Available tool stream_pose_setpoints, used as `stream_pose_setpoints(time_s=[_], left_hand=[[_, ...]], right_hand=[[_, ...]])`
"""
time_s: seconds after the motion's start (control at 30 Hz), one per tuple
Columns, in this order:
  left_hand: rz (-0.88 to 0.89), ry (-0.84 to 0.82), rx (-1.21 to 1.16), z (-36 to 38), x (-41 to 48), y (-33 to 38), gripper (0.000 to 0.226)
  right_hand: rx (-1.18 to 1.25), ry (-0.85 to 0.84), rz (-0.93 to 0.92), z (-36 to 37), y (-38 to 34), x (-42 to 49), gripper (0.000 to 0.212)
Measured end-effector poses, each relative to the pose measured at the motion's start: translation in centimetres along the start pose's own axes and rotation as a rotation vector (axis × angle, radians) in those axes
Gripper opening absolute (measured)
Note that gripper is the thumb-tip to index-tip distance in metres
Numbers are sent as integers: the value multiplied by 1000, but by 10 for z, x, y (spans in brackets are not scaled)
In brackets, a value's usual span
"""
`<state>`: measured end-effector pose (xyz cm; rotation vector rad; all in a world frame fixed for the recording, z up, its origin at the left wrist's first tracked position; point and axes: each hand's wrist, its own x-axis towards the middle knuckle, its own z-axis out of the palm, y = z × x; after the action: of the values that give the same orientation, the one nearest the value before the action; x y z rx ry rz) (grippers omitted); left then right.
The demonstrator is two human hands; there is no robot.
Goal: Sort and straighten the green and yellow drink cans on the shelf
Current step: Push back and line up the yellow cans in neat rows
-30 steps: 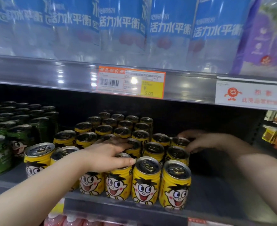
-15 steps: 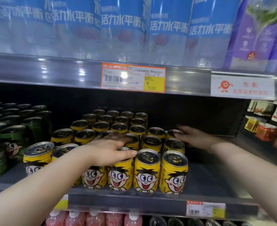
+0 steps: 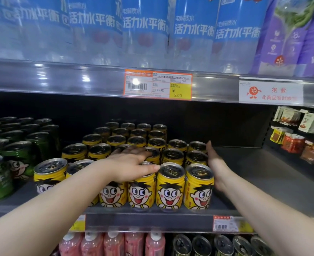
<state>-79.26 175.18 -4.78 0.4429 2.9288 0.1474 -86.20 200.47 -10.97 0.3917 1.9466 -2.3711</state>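
My left hand [image 3: 132, 163] lies flat, palm down, on the tops of the yellow cans [image 3: 169, 189] in the middle of the shelf [image 3: 148, 221]. Its fingers are straight and a little spread, and they point to 1 o'clock. The thumb lies along the top of a front can and points to 3 o'clock. The left arm comes in from 8 o'clock. My right hand [image 3: 214, 161] stands on its edge right against the 3 o'clock side of the yellow cans. Its palm is turned to the cans, and its fingers are straight and close together, pointing to 12 o'clock. The right arm comes in from 4 o'clock. Both hands are flat and spread out, not curled round any can. The yellow cans stand upright in rows, from the front lip of the shelf to deep at the back. The green cans [image 3: 19, 159] stand at 9 o'clock, with a small gap between them and the yellow ones. My left hand hides the tops of the cans under it, and my left arm covers the faces on two front cans. I cannot see the palm of my right hand. The green cans are cut off at the picture's edge. The back rows sit in the dark, so I can only see their tops. The blue bottles [image 3: 145, 24] at 12 o'clock are blurry.
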Motion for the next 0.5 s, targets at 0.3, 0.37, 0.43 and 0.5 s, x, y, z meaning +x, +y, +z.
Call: stream_pose_setpoints(time_s=[0.3, 0.37, 0.43, 0.5], left_hand=[[-11, 49, -239, -4, -6, 0, 68], [-59, 129, -574, -8, -11, -4, 68], [-58, 263, -742, -14, -17, -11, 59], [-30, 373, -696, -20, -25, -23, 49]], right_hand=[[-356, 129, -45, 9, -22, -19, 79], [-462, 150, -120, 8, -28, -28, 80], [-614, 130, -253, 18, -40, -49, 65], [-773, 52, -415, 33, -47, -70, 50]])
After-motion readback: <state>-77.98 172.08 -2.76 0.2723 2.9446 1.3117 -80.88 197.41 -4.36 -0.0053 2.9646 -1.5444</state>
